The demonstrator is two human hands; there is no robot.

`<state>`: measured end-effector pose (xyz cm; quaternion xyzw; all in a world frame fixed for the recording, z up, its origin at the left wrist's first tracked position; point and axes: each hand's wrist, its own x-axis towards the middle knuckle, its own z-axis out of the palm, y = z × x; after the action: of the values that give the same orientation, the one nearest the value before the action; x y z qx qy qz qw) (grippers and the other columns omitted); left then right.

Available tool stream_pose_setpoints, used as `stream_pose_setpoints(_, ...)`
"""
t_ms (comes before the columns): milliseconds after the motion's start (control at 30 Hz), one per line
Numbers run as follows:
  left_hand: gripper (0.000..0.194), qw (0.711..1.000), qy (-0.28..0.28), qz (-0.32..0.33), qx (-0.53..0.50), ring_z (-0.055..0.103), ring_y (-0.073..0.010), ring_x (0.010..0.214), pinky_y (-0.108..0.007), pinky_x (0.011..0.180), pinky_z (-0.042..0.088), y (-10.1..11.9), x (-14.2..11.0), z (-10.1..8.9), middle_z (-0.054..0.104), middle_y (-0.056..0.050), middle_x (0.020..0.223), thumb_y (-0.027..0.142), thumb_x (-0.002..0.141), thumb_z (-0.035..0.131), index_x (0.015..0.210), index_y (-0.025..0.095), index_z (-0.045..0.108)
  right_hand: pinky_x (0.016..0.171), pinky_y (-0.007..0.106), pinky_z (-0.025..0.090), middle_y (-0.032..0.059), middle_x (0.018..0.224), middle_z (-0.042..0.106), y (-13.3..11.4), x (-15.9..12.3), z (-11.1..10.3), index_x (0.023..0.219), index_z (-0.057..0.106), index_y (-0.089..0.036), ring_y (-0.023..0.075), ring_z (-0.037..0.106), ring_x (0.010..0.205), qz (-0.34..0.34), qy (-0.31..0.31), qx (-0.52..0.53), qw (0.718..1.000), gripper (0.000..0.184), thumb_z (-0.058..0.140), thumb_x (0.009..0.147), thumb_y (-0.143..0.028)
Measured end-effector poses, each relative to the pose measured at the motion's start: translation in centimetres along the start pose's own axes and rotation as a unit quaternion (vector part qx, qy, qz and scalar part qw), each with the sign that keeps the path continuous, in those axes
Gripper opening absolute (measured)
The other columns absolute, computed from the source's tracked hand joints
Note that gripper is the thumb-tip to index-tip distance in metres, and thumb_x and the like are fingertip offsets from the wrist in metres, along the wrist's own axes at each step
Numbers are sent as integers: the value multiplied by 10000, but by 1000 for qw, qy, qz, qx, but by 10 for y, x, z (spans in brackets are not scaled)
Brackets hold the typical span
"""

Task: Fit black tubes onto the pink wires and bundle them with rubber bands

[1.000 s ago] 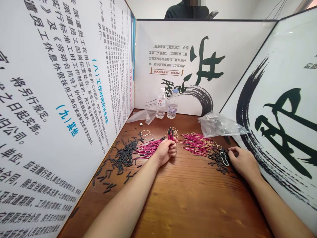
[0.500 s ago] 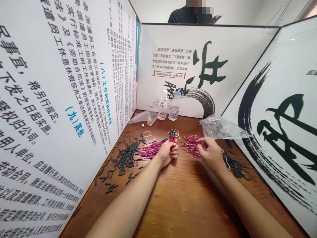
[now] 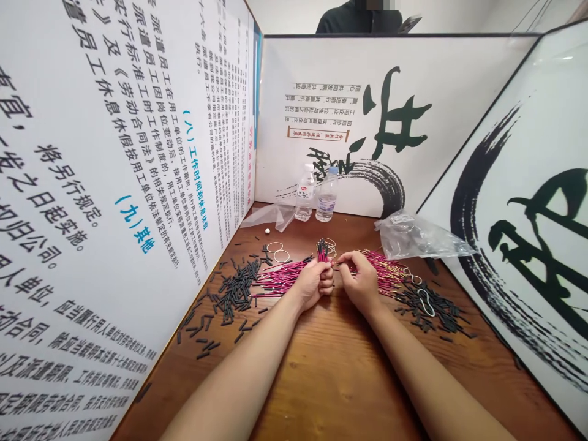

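My left hand is closed in a fist around an upright bundle of thin pink sticks with black ends showing above the fingers. Just to its right, my right hand pinches what looks like one thin pink stick, its tip close to the bundle; the fingers hide most of it. A pile of pink sticks with dark ends lies left of my left hand. Behind and right of my right hand is another pile of pink sticks, with gold-coloured ends.
Short black tubes are heaped on the left, more black tubes on the right. Pale rubber bands lie about. Two water bottles and a clear plastic bag stand near the back panel. Beyond it is a person.
My right hand has moved left from the right-hand stick pile to beside my left hand, its fingers now pinched. My left hand still grips the bundle. The view has shifted slightly.
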<state>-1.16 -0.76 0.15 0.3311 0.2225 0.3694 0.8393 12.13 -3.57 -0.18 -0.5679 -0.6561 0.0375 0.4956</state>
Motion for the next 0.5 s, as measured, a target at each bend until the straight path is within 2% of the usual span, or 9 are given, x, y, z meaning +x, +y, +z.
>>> stream_pose_setpoints(167, 329, 1000, -6, 6, 19, 151, -18, 395, -168, 401, 94, 0, -1, 1, 215, 116, 530, 328, 732, 665, 784, 199, 367, 709, 290, 431, 32, 790, 592, -3, 1, 2, 847, 585, -190, 161, 532, 736, -37, 5, -9, 999, 118, 469, 847, -212)
stream_pose_setpoints(300, 330, 1000, 4, 12, 24, 166, -16, 399, -165, 401, 101, 0, -2, 2, 234, 114, 536, 316, 720, 676, 794, 196, 377, 705, 298, 432, 29, 772, 586, -1, 0, 4, 839, 587, -191, 163, 528, 727, -73, 16, -10, 997, 94, 493, 836, -190)
stream_pose_setpoints(500, 304, 999, 11, 20, 28, 164, -17, 398, -165, 404, 95, -1, -2, 3, 243, 115, 536, 299, 736, 660, 841, 199, 392, 687, 297, 442, 25, 801, 602, 2, -2, 6, 939, 592, -190, 159, 545, 711, -17, 7, 18, 1000, 126, 534, 840, -243)
